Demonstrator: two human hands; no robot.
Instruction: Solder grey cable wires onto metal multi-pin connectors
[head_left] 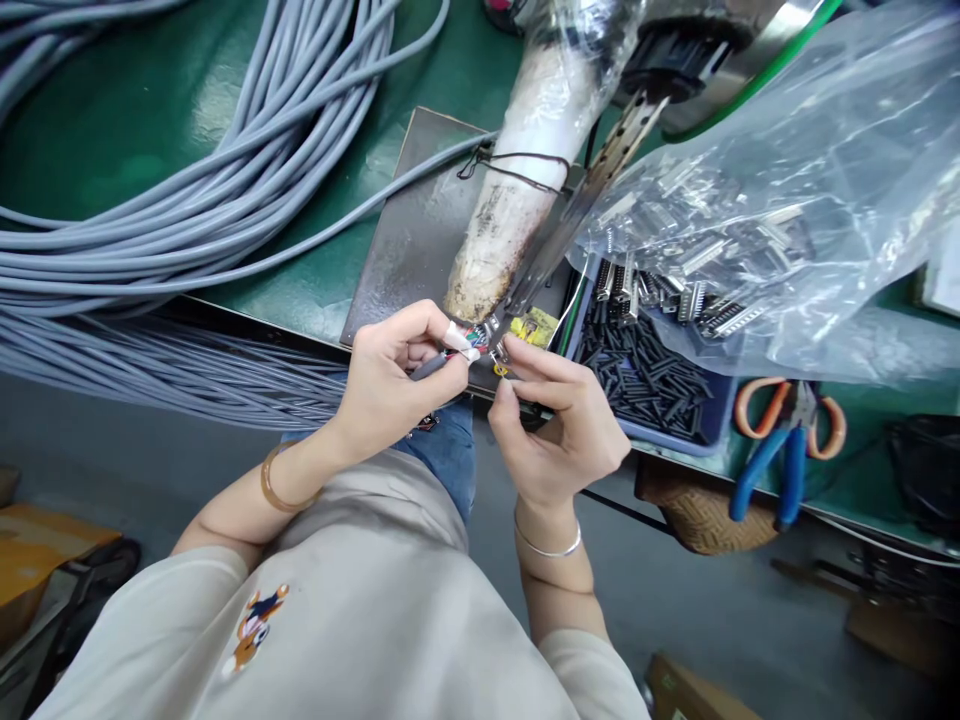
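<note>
My left hand [394, 380] is closed around the end of a grey cable [429, 367], with tape on one fingertip. Coloured wires fan out from that cable end toward the tip of a metal tool [559, 235] that slants down from a wrapped white post [517, 200]. My right hand [559, 415] pinches something small at the wire ends, just beside the left fingers; what it holds is too small to name. Both hands meet at the front edge of a dark metal plate [409, 240] on the green bench [135, 110].
A big coil of grey cables [225, 170] fills the left of the bench and hangs over its edge. A blue tray of black tubing pieces [645, 375] sits right of my hands, under a clear bag of metal connectors [750, 230]. Orange scissors and blue-handled pliers [784, 450] lie further right.
</note>
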